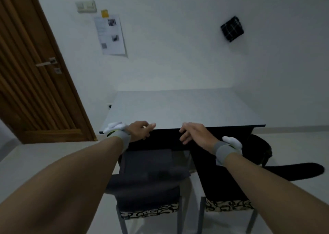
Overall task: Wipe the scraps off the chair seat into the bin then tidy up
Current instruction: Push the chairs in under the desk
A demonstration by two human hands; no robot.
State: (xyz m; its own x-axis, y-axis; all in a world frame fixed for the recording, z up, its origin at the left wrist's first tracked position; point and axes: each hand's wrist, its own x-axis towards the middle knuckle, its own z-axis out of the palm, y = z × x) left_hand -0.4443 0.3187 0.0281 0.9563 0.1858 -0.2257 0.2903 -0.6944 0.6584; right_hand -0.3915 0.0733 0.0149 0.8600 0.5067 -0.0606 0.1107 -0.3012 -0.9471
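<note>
Two chairs at 6 o'clock, tucked under the counter's near edge. Left chair seat (151, 164) dark grey, padded, soft by the look; patterned fabric along its front rim, grey metal legs below. Right chair (226, 183) covered by black cloth, same patterned rim. Judged light enough to drag by the seat rim or frame; cushion likely yields under a wipe, so flat pressure advised. No scraps discernible on either seat: too dim to tell. No bin identifiable; a dark round shape (260, 148) at 3 o'clock beneath the counter, nature unclear. Counter (187, 107) grey, bare. Two hands, each wrist wearing one grey band with a white attachment. Left hand (140, 130) at the counter edge, grip loosely curled, pinching nothing. Right hand (194, 132) just beside it, apart, grip spread and drooping, nothing held. One dark checked cloth (232, 28) hanging on the wall at 1 o'clock, a likely wiper. One door (32, 69) at 10 o'clock.
</note>
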